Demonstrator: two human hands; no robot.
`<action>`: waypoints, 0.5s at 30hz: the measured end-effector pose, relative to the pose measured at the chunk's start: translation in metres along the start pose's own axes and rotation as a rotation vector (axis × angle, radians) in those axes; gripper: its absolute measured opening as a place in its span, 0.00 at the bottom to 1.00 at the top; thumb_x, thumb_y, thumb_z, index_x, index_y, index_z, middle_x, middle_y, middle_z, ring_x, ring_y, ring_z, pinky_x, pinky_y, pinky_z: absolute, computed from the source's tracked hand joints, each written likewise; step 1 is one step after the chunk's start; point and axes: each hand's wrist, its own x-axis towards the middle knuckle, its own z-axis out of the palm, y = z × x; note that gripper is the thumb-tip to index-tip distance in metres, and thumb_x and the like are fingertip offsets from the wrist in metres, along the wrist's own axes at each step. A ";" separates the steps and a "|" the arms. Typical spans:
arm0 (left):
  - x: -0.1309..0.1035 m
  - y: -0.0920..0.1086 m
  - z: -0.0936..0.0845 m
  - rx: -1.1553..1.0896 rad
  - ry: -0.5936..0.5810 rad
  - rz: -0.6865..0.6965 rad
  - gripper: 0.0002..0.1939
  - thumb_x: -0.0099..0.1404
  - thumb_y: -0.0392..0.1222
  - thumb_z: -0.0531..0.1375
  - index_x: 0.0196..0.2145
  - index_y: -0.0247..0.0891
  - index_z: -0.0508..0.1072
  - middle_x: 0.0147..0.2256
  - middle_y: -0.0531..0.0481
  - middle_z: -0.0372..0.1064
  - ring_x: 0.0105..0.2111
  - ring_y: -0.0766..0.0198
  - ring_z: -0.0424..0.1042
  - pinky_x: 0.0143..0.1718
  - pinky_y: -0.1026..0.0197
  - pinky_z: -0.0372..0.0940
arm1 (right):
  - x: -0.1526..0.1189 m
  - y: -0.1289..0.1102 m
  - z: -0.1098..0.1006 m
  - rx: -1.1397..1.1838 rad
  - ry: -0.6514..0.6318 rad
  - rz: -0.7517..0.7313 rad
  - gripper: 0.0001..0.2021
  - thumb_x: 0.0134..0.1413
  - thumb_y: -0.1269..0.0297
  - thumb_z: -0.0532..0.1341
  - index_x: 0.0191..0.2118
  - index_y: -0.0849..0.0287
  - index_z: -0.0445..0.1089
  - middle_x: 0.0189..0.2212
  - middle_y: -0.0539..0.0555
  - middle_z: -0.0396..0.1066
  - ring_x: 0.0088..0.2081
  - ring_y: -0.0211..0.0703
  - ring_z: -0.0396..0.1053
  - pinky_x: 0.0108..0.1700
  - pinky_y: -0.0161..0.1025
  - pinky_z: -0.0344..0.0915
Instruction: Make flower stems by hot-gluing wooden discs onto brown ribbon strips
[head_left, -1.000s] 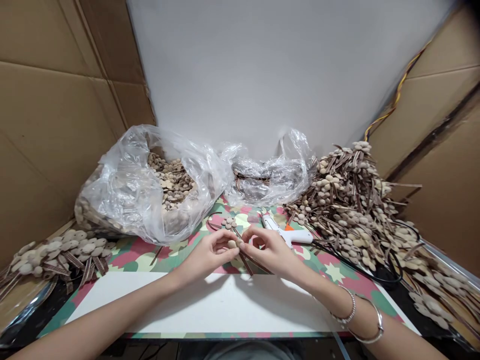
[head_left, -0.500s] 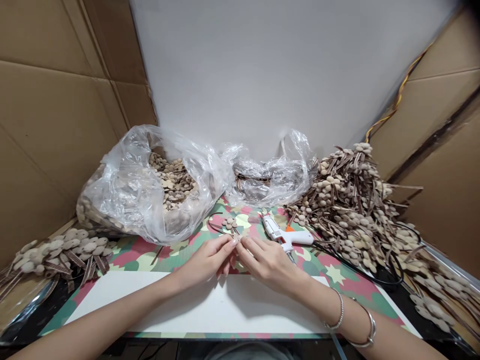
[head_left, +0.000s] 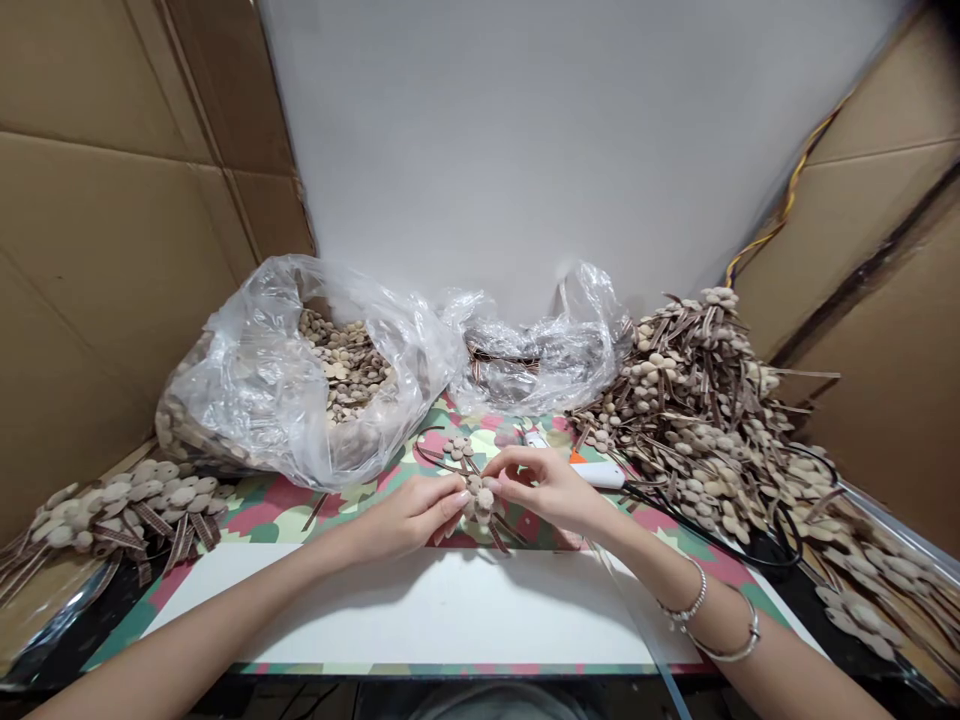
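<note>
A beige padded fabric flower (head_left: 481, 496) with brown checked ribbon tails is held over the far edge of the white board. My left hand (head_left: 420, 518) pinches it from the left, thumb on top. From the right, my right hand (head_left: 546, 488) has thumb and forefinger closed at its upper right petal, the other fingers curled. Just behind lies another flower (head_left: 457, 447) with a dark ribbon loop, on the camouflage-patterned mat (head_left: 405, 480). A white glue gun (head_left: 602, 474) with an orange trigger is partly hidden behind my right hand.
A clear plastic bag (head_left: 255, 350) of beige flower pieces stands at back left, beside another plastic bag (head_left: 577, 350). Ribboned flowers form a tall pile (head_left: 697, 400) at right and a smaller pile (head_left: 124, 505) at left. A black cord (head_left: 796, 545) loops at right.
My right hand has lifted and turned, and its fingers have opened out from around the flower, which now shows between both hands. The glue gun has become more covered by my right hand.
</note>
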 end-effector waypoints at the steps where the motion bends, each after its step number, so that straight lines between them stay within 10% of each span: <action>1: 0.001 -0.001 -0.001 -0.017 0.002 -0.009 0.18 0.66 0.50 0.47 0.25 0.37 0.64 0.22 0.53 0.62 0.23 0.66 0.61 0.27 0.65 0.56 | 0.000 0.000 0.000 0.066 -0.008 0.050 0.10 0.53 0.59 0.58 0.33 0.60 0.71 0.28 0.51 0.70 0.29 0.37 0.64 0.30 0.34 0.59; 8: 0.007 -0.002 0.005 -0.394 0.045 -0.080 0.17 0.61 0.50 0.54 0.44 0.38 0.69 0.43 0.46 0.68 0.44 0.58 0.66 0.45 0.60 0.60 | 0.001 0.000 0.008 0.413 0.216 0.206 0.12 0.46 0.57 0.63 0.32 0.60 0.72 0.27 0.50 0.68 0.26 0.34 0.61 0.25 0.31 0.56; 15: 0.006 -0.004 0.023 -0.785 -0.038 -0.233 0.15 0.59 0.45 0.59 0.38 0.29 0.71 0.37 0.40 0.71 0.41 0.56 0.70 0.48 0.54 0.61 | 0.003 0.003 0.016 0.475 0.310 0.248 0.14 0.43 0.54 0.64 0.33 0.61 0.72 0.25 0.49 0.66 0.21 0.30 0.54 0.21 0.31 0.51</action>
